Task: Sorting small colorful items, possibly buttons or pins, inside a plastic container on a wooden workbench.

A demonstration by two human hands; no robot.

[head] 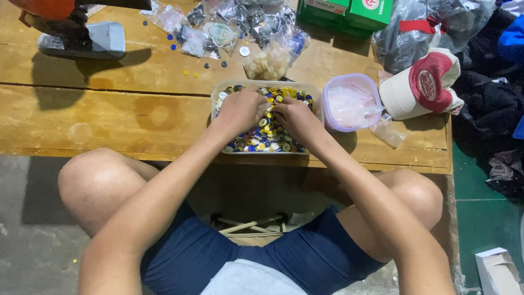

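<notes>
A clear rectangular plastic tub (315,94) stands at the near edge of the wooden table (125,109), filled with several small round buttons (267,134) in blue, yellow, white and black. Both hands are down in the tub. My left hand (238,109) rests on the buttons on the left side, fingers curled into them. My right hand (292,116) lies on the right side, fingertips pinched among the buttons near the middle. What the fingers grip is hidden by the hands.
A round lilac-rimmed tub (352,102) with plastic bags stands right of the button tub. A red-and-cream cap (423,84) lies further right. Small bags of buttons (240,27), green boxes (349,12) and a metal machine base (87,41) line the back. Clothes (491,104) pile at right.
</notes>
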